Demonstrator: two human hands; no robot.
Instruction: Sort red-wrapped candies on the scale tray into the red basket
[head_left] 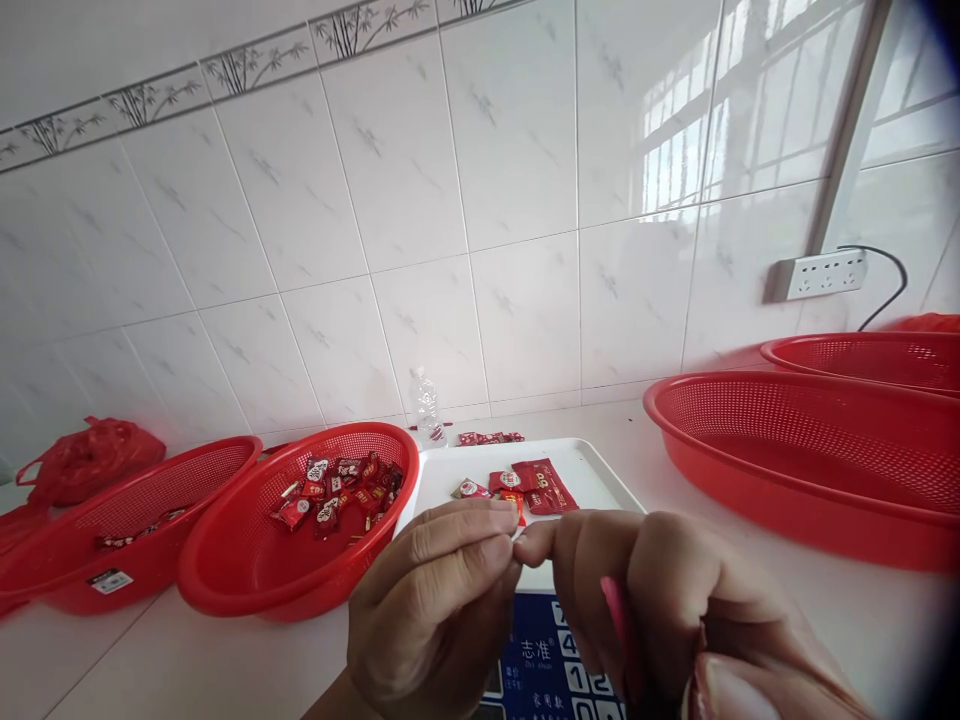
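My left hand (435,600) is closed, its thumb and fingertips pinched together. Right beside them is the index fingertip of my right hand (660,590), with a tiny whitish bit showing between. The fingers of my right hand are curled, and a thin pinkish-red strip (619,620) sticks out among them; most of it is hidden. Behind the hands lies the white tray (600,470) of a scale, bearing several red-wrapped packets (544,487). Below it, the scale's blue keypad panel (536,640) is partly covered by both hands.
Left stands a red basket (232,595) with many small wrapped packets (337,495); another red basket (150,570) is beside it. A red plastic bag (101,460) lies behind. Large red baskets (795,500) stand right. A clear bottle (426,405) and a power strip (821,275) are at the wall.
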